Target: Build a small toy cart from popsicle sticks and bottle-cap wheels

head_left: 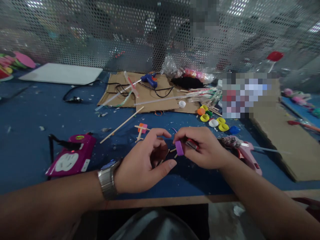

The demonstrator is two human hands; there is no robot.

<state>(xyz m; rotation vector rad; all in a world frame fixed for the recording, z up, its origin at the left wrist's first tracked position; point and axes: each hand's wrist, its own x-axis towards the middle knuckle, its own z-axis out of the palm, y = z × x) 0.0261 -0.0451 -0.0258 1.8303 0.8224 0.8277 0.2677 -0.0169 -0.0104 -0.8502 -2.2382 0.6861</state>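
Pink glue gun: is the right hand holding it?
No, the pink glue gun lies beside the right hand, which grips a purple cap.

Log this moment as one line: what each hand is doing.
left hand: curled by a dark piece, grip unclear | right hand: fingers hold purple cap, red tool | nearby: pink glue gun on blue table

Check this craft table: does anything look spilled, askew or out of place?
Only clutter: pale scraps and shavings litter the blue tabletop, coloured plastic bottle caps lie loose beside the brown cardboard sheet, and a thin wooden stick lies askew off its front edge. The purple plastic cap in the right hand looks intact.
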